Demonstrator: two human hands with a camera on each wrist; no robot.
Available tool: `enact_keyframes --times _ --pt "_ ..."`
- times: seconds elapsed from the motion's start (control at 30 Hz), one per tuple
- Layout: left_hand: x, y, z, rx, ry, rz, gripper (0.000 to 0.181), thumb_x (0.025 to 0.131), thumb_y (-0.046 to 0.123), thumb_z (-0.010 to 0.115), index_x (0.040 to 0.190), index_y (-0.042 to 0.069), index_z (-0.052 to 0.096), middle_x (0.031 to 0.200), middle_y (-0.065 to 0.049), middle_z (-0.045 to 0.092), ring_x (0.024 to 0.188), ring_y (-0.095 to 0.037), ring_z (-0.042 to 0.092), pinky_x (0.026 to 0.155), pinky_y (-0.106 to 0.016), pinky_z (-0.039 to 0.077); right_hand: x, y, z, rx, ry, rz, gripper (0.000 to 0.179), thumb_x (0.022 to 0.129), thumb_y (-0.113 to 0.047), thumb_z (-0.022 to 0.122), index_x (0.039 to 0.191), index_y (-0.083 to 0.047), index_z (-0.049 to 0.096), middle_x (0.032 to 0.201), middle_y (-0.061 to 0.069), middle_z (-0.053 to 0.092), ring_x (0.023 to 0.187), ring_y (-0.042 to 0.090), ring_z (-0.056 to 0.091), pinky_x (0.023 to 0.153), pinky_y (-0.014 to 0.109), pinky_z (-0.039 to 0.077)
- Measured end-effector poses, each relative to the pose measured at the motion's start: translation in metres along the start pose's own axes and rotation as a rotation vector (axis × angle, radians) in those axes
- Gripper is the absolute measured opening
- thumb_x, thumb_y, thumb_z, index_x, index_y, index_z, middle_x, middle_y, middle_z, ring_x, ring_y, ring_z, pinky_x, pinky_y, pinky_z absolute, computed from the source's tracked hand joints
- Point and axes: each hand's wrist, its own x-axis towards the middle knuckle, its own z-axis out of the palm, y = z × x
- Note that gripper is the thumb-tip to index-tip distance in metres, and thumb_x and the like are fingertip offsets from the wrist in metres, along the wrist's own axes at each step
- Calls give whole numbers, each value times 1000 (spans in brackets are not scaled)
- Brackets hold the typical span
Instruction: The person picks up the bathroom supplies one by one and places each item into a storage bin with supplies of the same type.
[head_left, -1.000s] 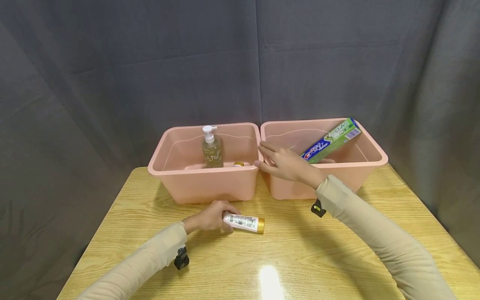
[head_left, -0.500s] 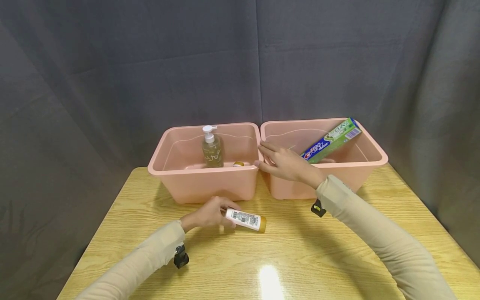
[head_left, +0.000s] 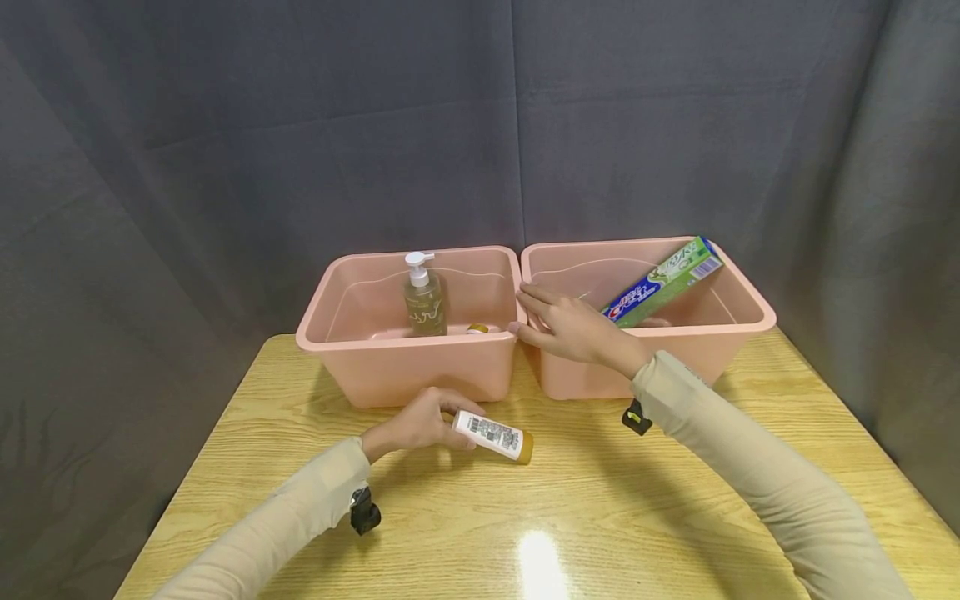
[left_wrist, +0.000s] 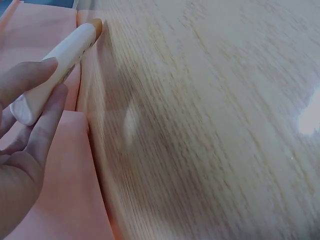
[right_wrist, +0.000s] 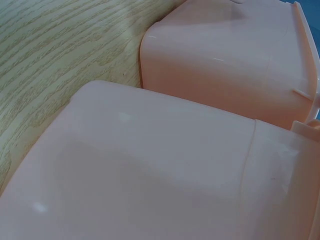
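Note:
Low in front of the left pink bin point(head_left: 412, 371), my left hand point(head_left: 422, 421) grips a white bottle point(head_left: 487, 435) by its base end. The gold cap points right and slightly down, and printed label text faces up. In the left wrist view the thumb and fingers pinch the white bottle point(left_wrist: 70, 50) from both sides. My right hand point(head_left: 573, 329) rests at the adjoining rims of the left bin and the right pink bin point(head_left: 592, 377), with its fingers extended over them. The right wrist view shows bin walls, with the hand out of sight.
Inside the left bin stand a pump bottle point(head_left: 425, 308) with a white top and a small gold-capped item point(head_left: 477, 328), mostly hidden by the front wall. A green and blue toothpaste box point(head_left: 660, 283) leans in the right bin. Behind the wooden table point(head_left: 450, 533) hangs a dark curtain point(head_left: 450, 125).
My left hand has risen slightly, and the bottle has shifted a little to the right, its base end tilting up. The right hand and both bins look unchanged.

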Motion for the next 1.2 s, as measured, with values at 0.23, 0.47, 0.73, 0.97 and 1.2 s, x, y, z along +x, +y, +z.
enact_keyframes --times 0.23,0.47,0.73,0.97,1.2 --pt "-1 6 -5 -56 21 -6 45 71 1 86 113 -4 71 97 -10 73 79 -14 67 69 -28 56 0 1 1 2 2 -3 71 102 -51 46 146 4 43 153 20 39 136 36 43 110 48 38" --pt "2 13 -11 -120 55 17 45 71 -7 83 114 -11 68 98 -17 72 80 -16 68 74 -31 59 0 0 0 -4 -6 -4 71 102 -50 47 147 4 42 153 20 38 136 37 42 110 48 37" --pt "3 21 -18 -191 85 21 47 71 -8 82 115 -13 66 99 -20 72 83 -21 70 77 -35 60 0 1 1 -5 -6 5 69 102 -50 46 147 2 43 154 18 38 134 36 45 109 48 40" --pt "3 30 -27 -171 122 31 48 71 -6 82 116 -11 66 106 -22 70 85 -23 71 76 -35 60 0 1 1 -5 -10 9 71 102 -52 46 147 2 43 154 18 38 134 36 45 109 48 39" --pt "0 38 -38 -153 125 27 49 72 -1 85 117 -8 68 113 -19 69 86 -22 71 77 -35 60 0 -1 0 -20 -16 0 70 102 -50 47 147 3 42 154 20 37 135 38 43 109 50 39"
